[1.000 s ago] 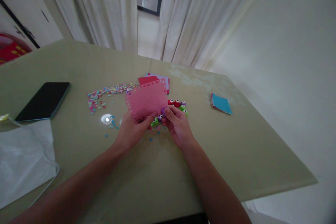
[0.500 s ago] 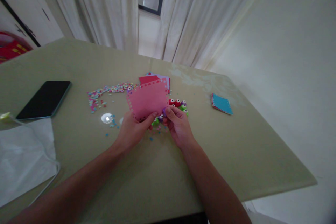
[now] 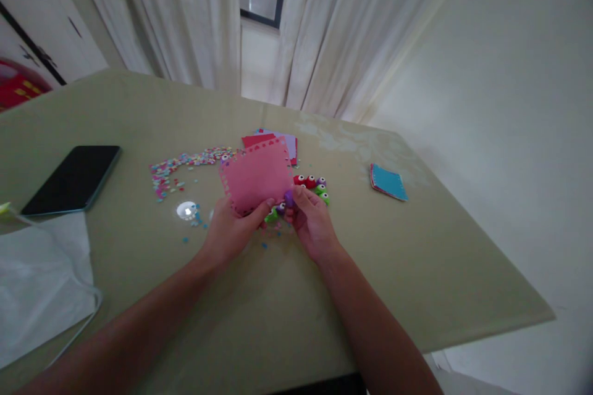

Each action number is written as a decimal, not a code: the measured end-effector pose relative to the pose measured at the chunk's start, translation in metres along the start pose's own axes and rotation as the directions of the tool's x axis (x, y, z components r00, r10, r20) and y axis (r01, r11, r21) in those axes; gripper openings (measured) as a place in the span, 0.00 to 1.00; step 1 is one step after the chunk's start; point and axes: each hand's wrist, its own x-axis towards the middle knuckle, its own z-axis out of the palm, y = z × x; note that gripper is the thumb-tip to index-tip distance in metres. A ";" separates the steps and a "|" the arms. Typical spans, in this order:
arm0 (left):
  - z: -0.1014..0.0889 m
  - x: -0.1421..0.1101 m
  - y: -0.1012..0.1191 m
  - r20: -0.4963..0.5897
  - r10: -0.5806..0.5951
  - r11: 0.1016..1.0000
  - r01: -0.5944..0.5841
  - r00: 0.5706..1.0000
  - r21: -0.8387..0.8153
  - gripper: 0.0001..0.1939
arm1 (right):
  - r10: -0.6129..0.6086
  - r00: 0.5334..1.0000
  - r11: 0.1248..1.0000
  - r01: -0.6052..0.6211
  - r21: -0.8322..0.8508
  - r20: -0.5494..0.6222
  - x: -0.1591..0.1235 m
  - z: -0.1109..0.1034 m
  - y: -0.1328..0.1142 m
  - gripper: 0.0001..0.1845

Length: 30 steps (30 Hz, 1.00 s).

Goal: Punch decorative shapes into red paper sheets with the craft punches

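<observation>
My left hand (image 3: 228, 226) grips the lower edge of a pink paper card (image 3: 259, 174), thumb on its face. Small shapes are cut out along the card's edges. At its lower right corner, my right hand (image 3: 315, 226) pinches a small purple paper punch (image 3: 290, 199), partly hidden by the fingers. Behind that hand stand several red, green and purple punches with googly eyes, among them a red punch (image 3: 311, 182) and a green punch (image 3: 323, 197). Another green punch (image 3: 271, 216) shows under the card's lower edge.
Paper confetti (image 3: 199, 159) lies strewn left of the card. Coloured cards (image 3: 290, 145) lie behind it, and a blue-topped card stack (image 3: 389, 182) is to the right. A black phone (image 3: 74, 179) and a white cloth pouch (image 3: 41, 290) with a cord lie on the left.
Both hands stay nearly in place on the card. Slightly more of the purple punch shows between my right fingers, and the whole view has shifted a little.
</observation>
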 end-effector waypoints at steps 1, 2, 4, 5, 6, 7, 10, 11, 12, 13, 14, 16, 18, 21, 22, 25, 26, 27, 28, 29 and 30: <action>0.000 0.000 0.000 -0.009 0.002 1.000 -0.002 1.000 0.001 0.12 | -0.014 1.000 1.000 0.014 -0.008 -0.006 0.000 -0.001 0.000 0.25; 0.000 0.000 0.000 -0.016 0.004 1.000 -0.004 1.000 0.000 0.12 | -0.033 0.999 0.999 0.033 -0.025 -0.013 0.001 -0.002 0.001 0.25; 0.000 0.001 0.001 -0.023 0.009 1.000 -0.009 1.000 -0.007 0.12 | -0.079 0.997 0.994 0.078 -0.070 -0.014 0.001 -0.004 0.001 0.23; 0.000 0.001 0.001 -0.021 0.010 1.000 -0.010 1.000 -0.009 0.12 | -0.096 0.995 0.992 0.095 -0.088 -0.007 0.001 -0.004 0.001 0.21; 0.000 0.001 0.001 -0.022 0.013 1.000 -0.013 1.000 -0.012 0.13 | -0.104 0.995 0.990 0.104 -0.096 0.005 0.001 -0.004 0.001 0.20; 0.000 0.001 0.001 -0.023 0.015 1.000 -0.016 1.000 -0.014 0.13 | -0.105 0.994 0.990 0.106 -0.098 0.018 0.000 -0.004 0.001 0.19; -0.001 0.001 0.001 -0.049 0.019 1.000 -0.019 0.999 -0.005 0.14 | -0.091 0.995 0.990 0.095 -0.099 0.050 0.000 -0.003 0.000 0.19; -0.001 0.002 0.000 -0.061 0.019 1.000 -0.018 0.998 0.006 0.14 | -0.087 0.994 0.990 0.093 -0.104 0.060 0.000 -0.002 -0.001 0.19; -0.002 0.002 -0.001 -0.074 0.021 1.000 -0.019 0.997 0.020 0.15 | -0.086 0.994 0.989 0.093 -0.113 0.069 0.000 -0.002 -0.001 0.19; -0.002 0.002 -0.001 -0.086 0.025 0.999 -0.022 0.996 0.034 0.16 | -0.087 0.993 0.988 0.096 -0.123 0.078 0.000 -0.002 -0.001 0.19; -0.003 0.002 -0.002 -0.095 0.029 0.999 -0.025 0.995 0.044 0.17 | -0.089 0.992 0.986 0.101 -0.136 0.088 0.001 -0.002 -0.001 0.18; -0.004 0.003 -0.003 -0.113 0.034 0.999 -0.029 0.993 0.047 0.17 | -0.098 0.990 0.979 0.115 -0.166 0.103 0.001 -0.004 -0.001 0.17; -0.005 0.003 -0.004 -0.120 0.035 0.999 -0.031 0.992 0.040 0.17 | -0.109 0.987 0.967 0.132 -0.216 0.116 0.001 -0.006 -0.002 0.16; -0.007 0.006 -0.006 -0.114 0.036 0.999 -0.034 0.993 0.023 0.14 | -0.142 0.983 0.915 0.177 -0.364 0.120 -0.001 -0.010 -0.006 0.17; -0.008 0.007 -0.008 -0.120 0.033 0.999 -0.032 0.992 0.008 0.13 | -0.161 0.978 0.871 0.205 -0.446 0.134 -0.002 -0.011 -0.009 0.17; -0.011 0.013 -0.013 -0.208 0.001 0.997 -0.018 0.978 -0.080 0.17 | -0.145 0.936 0.613 0.339 -0.714 0.320 -0.008 -0.015 -0.019 0.15; -0.012 0.016 -0.015 -0.244 -0.013 0.993 -0.016 0.970 -0.117 0.19 | -0.101 0.910 0.494 0.396 -0.774 0.401 -0.010 -0.016 -0.022 0.14; -0.014 0.019 -0.017 -0.277 -0.026 0.987 -0.019 0.960 -0.158 0.19 | -0.046 0.884 0.376 0.446 -0.812 0.465 -0.012 -0.016 -0.024 0.13; -0.015 0.023 -0.018 -0.313 -0.036 0.979 -0.030 0.949 -0.201 0.19 | 0.004 0.862 0.265 0.487 -0.832 0.506 -0.013 -0.016 -0.026 0.12; -0.017 0.026 -0.018 -0.354 -0.041 0.969 -0.049 0.934 -0.242 0.18 | 0.041 0.851 0.166 0.511 -0.843 0.524 -0.014 -0.015 -0.027 0.12; -0.019 0.030 -0.018 -0.404 -0.044 0.959 -0.075 0.914 -0.274 0.16 | 0.066 0.849 0.085 0.519 -0.850 0.525 -0.015 -0.015 -0.028 0.11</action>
